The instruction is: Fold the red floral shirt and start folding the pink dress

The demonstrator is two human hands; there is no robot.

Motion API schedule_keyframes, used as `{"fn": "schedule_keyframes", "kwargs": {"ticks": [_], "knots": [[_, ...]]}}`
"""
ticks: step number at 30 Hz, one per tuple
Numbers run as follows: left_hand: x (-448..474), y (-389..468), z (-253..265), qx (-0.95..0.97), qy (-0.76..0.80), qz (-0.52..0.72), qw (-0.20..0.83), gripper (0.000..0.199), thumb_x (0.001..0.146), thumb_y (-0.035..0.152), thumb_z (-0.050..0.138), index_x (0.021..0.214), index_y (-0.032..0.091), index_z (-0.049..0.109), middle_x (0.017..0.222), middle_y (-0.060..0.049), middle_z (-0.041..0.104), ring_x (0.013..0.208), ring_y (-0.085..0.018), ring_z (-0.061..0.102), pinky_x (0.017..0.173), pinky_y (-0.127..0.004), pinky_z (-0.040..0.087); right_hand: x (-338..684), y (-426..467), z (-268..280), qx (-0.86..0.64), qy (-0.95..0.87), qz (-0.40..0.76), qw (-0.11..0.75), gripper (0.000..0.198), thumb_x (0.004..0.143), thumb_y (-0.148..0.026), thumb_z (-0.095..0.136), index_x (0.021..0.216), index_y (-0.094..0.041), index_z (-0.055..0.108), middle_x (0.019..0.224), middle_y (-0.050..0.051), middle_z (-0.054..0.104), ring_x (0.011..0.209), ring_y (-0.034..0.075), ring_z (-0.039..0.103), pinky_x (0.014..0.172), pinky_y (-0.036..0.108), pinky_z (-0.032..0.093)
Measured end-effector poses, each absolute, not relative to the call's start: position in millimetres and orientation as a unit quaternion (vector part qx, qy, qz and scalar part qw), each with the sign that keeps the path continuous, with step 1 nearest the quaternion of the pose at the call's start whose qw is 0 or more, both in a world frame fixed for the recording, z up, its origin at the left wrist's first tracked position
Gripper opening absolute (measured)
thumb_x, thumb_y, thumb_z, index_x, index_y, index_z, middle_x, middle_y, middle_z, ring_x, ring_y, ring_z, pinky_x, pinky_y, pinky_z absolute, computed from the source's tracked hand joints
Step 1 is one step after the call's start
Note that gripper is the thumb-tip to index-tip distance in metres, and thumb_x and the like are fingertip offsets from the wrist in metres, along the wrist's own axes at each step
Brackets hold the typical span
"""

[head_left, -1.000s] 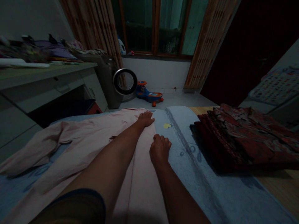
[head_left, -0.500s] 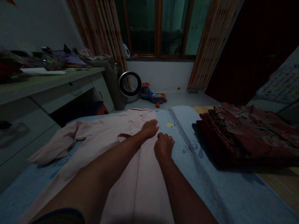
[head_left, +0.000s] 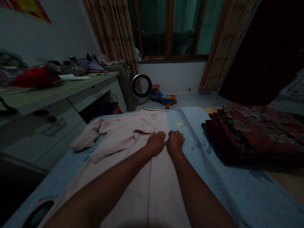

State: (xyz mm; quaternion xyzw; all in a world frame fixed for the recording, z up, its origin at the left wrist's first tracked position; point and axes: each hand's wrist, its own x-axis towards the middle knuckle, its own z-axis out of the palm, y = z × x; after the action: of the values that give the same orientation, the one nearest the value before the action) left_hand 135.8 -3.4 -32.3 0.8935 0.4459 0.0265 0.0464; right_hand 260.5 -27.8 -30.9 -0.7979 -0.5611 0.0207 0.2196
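Note:
A pale pink long-sleeved shirt (head_left: 128, 171) lies spread over the light blue bed cover, one sleeve stretched out to the left. My left hand (head_left: 156, 144) rests palm down on the cloth near its right side, fingers extended and holding nothing. Just beside it, my right hand (head_left: 175, 142) is closed at the shirt's right edge, its fingers curled over the fabric; the fingertips are partly hidden. A small gap separates the two hands.
Folded dark red patterned clothes (head_left: 258, 136) are stacked at the right. A cluttered desk (head_left: 95, 83) runs along the left. Beyond the blue bed cover (head_left: 201, 177) are a washing machine with its round door (head_left: 141, 86) open and a blue-orange ride-on toy (head_left: 163, 97).
My left hand has slid back along the shirt towards me, now level with my right hand. The right hand stays at the shirt's edge. The view has turned slightly left.

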Motion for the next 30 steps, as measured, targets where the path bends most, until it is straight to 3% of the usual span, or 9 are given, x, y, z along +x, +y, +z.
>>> {"fn": "schedule_keyframes", "kwargs": {"ticks": [3, 7, 18, 23, 30], "knots": [[119.5, -42.2, -27.9, 0.888, 0.452, 0.006, 0.088, 0.059, 0.098, 0.041, 0.036, 0.153, 0.018, 0.034, 0.162, -0.012, 0.029, 0.151, -0.026, 0.023, 0.123, -0.049, 0.018, 260.4, -28.0, -31.3, -0.762, -0.612, 0.005, 0.211, 0.031, 0.092, -0.016, 0.05, 0.118, -0.02, 0.066, 0.132, 0.013, 0.06, 0.125, 0.027, 0.047, 0.098, 0.04, 0.031], [104.8, -90.6, -25.6, 0.886, 0.448, 0.006, 0.12, 0.066, 0.098, 0.048, 0.035, 0.157, 0.022, 0.026, 0.165, -0.01, 0.021, 0.153, -0.026, 0.017, 0.124, -0.051, 0.016, 255.3, -30.8, -36.7, -0.673, -0.719, 0.021, 0.172, 0.044, 0.099, -0.021, 0.041, 0.142, -0.021, 0.05, 0.154, 0.011, 0.044, 0.144, 0.021, 0.029, 0.113, 0.045, 0.02], [75.8, -194.2, -38.4, 0.906, 0.4, 0.039, 0.132, 0.077, 0.096, 0.062, 0.036, 0.159, 0.021, 0.019, 0.167, -0.011, 0.011, 0.154, -0.03, 0.006, 0.124, -0.055, 0.013, 257.4, -27.4, -36.1, -0.661, -0.743, 0.071, 0.077, 0.053, 0.101, -0.034, 0.031, 0.152, -0.019, 0.035, 0.164, 0.01, 0.024, 0.15, 0.023, 0.021, 0.118, 0.056, 0.016], [73.1, -212.3, -36.8, 0.907, 0.392, 0.083, 0.128, 0.07, 0.095, 0.06, 0.042, 0.155, 0.025, 0.029, 0.166, -0.01, 0.019, 0.153, -0.03, 0.012, 0.123, -0.055, 0.015, 261.1, -42.1, -30.0, -0.648, -0.754, 0.091, 0.05, 0.051, 0.101, -0.037, 0.033, 0.149, -0.019, 0.039, 0.163, 0.01, 0.025, 0.15, 0.026, 0.02, 0.117, 0.056, 0.019], [69.9, -215.2, -30.1, 0.903, 0.364, 0.192, 0.124, 0.046, 0.087, 0.038, 0.063, 0.129, 0.022, 0.055, 0.14, -0.01, 0.054, 0.137, -0.028, 0.041, 0.117, -0.048, 0.031, 271.4, -114.7, -38.2, -0.625, -0.777, 0.047, 0.061, 0.054, 0.101, -0.038, 0.035, 0.15, -0.019, 0.038, 0.162, 0.012, 0.027, 0.15, 0.026, 0.023, 0.117, 0.054, 0.02]]}}
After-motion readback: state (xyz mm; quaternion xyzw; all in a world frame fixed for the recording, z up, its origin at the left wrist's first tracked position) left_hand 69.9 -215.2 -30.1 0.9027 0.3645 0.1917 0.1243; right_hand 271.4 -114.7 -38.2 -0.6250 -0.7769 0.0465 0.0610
